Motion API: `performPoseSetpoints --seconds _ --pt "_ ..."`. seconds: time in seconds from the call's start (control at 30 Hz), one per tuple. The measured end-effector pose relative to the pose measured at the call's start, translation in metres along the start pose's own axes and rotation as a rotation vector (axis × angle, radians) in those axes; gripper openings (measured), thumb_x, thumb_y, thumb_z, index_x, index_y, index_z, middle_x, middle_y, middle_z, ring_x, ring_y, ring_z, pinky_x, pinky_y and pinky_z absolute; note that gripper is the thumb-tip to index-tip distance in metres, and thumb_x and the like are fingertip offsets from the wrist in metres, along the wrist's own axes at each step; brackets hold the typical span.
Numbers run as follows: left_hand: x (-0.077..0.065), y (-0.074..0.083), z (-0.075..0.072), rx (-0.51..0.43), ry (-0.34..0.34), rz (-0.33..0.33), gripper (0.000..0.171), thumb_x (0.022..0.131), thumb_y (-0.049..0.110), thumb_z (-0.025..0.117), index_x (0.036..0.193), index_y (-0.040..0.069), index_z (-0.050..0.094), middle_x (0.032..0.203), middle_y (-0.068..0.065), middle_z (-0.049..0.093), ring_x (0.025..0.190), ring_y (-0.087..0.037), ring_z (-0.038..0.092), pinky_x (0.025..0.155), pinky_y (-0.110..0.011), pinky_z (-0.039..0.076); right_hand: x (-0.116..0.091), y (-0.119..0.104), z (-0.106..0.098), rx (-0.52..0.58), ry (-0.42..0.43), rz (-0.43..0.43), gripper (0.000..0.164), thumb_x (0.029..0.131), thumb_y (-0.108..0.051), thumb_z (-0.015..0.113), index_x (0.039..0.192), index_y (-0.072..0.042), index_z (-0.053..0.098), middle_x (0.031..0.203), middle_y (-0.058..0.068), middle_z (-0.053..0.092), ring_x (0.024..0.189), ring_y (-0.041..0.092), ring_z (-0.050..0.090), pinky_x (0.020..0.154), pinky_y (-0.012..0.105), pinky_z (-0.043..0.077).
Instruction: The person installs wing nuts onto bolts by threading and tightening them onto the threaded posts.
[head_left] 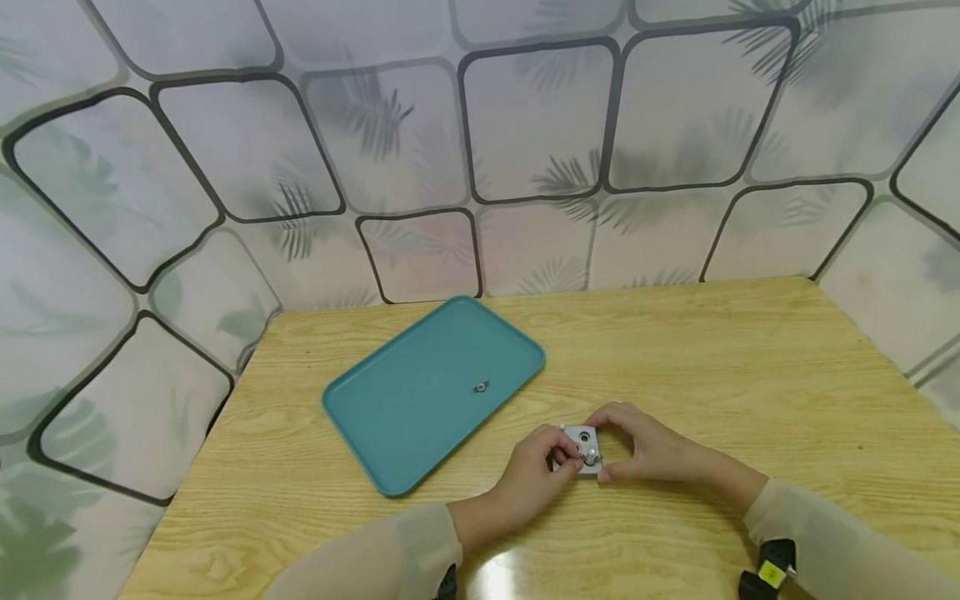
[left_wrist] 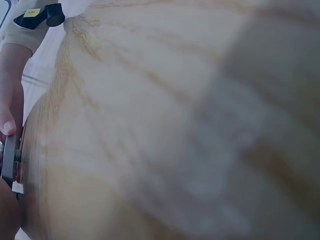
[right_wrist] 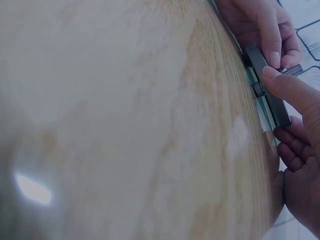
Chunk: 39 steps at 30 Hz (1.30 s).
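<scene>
A square silver metal plate point(head_left: 590, 436) with round holes is held just over the table, between both hands. My right hand point(head_left: 637, 446) grips it from the right, fingers at the far edge and thumb at the near corner. With curled fingers, my left hand point(head_left: 542, 460) pinches a small ribbed metal screw point(right_wrist: 293, 70) at the plate's face. In the right wrist view the plate appears edge-on and dark, a short stub beneath it. At the left wrist view's edge, only part of the plate point(left_wrist: 9, 159) shows. Fingers hide much of the screw.
A teal tray point(head_left: 405, 392) lies angled on the wooden table point(head_left: 750, 367), left of the hands. One small winged metal piece point(head_left: 481, 387) rests in it near the right side. Patterned fabric walls point(head_left: 540, 125) stand behind the table and at both sides.
</scene>
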<state>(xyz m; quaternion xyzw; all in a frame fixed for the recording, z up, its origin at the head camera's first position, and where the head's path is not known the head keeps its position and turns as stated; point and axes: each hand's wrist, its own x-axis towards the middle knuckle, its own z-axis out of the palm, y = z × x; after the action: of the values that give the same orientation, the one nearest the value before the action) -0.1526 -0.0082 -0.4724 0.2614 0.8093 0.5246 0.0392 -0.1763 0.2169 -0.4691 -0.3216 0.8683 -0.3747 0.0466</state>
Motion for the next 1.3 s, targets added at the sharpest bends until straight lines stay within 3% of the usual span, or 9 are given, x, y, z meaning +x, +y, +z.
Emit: performPoseSetpoints --seconds 0.17,0.43,0.87,1.1,1.3 --pt "0.0002 0.0002 -0.0001 0.010 -0.008 0.033 0.005 0.086 0.006 0.067 0.089 0.010 0.067 0.084 0.001 0.056 0.073 -0.001 0.048 0.064 -0.014 0.042 -0.0003 -0.0019 -0.0012 0.009 -0.013 0.023 0.054 0.074 -0.037 0.081 0.117 -0.016 0.056 0.117 -0.004 0.057 0.109 0.011 0.046 0.093 0.032 0.039" --pt "-0.0008 0.0030 -0.0005 0.009 -0.037 0.009 0.015 0.082 0.017 0.075 0.093 0.010 0.067 0.090 0.001 0.056 0.079 -0.002 0.048 0.071 -0.015 0.044 0.0005 -0.0023 -0.0017 0.012 -0.018 0.014 0.052 0.075 -0.034 0.081 0.117 -0.014 0.057 0.117 0.000 0.057 0.108 0.014 0.046 0.091 0.032 0.039" --pt "-0.0017 0.0021 0.0027 0.041 0.008 0.030 0.022 0.081 0.022 0.075 0.098 0.009 0.070 0.090 0.002 0.056 0.080 0.000 0.048 0.071 -0.015 0.046 0.0004 -0.0022 -0.0017 0.009 -0.016 0.035 0.052 0.074 -0.038 0.080 0.117 -0.018 0.057 0.118 -0.004 0.057 0.109 0.012 0.046 0.092 0.034 0.039" --pt "-0.0007 0.0055 0.0042 0.060 0.001 -0.005 0.026 0.079 0.027 0.077 0.099 0.011 0.072 0.092 0.005 0.054 0.080 0.002 0.047 0.072 -0.014 0.046 0.0004 -0.0003 -0.0008 -0.007 -0.007 0.010 0.050 0.076 -0.035 0.080 0.116 -0.017 0.057 0.117 -0.003 0.057 0.108 0.012 0.046 0.092 0.033 0.039" --pt "-0.0012 0.0061 0.0047 0.080 0.006 -0.004 0.013 0.086 0.014 0.070 0.098 0.008 0.072 0.090 0.003 0.053 0.080 0.000 0.049 0.070 -0.014 0.045 0.0001 -0.0017 -0.0014 0.001 -0.013 0.023 0.053 0.074 -0.037 0.080 0.117 -0.017 0.056 0.119 -0.003 0.056 0.109 0.011 0.045 0.092 0.033 0.039"
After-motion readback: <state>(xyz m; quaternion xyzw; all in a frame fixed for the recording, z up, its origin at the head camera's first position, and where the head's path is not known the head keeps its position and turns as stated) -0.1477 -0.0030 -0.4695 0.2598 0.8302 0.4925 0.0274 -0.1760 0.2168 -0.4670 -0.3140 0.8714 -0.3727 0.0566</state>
